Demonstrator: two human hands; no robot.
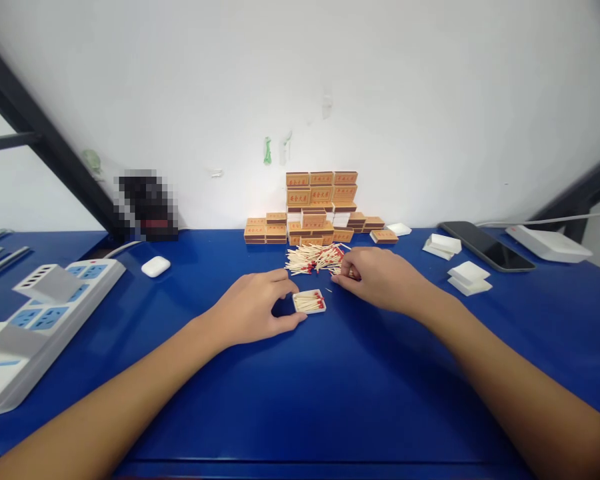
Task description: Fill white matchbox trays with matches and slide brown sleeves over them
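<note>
My left hand (255,307) grips the left end of a small white matchbox tray (317,312), thumb on the near side and fingers on the far side. Inside the tray lie wooden matches (307,302), their red heads pointing right. Behind it is a loose pile of red-tipped matches (307,257). At the pile's right edge, my right hand (383,277) is closed in a pinch on matches; its fingers partly hide them. A single thin sliver (329,290) rests on the blue table between the tray and my right hand.
Orange matchboxes (321,195) are stacked against the wall. White empty trays (469,275) and a phone (487,245) lie at right, beside a white device (547,243). At left are a power strip (55,313) and a white earbud case (156,267) on the blue table (300,400).
</note>
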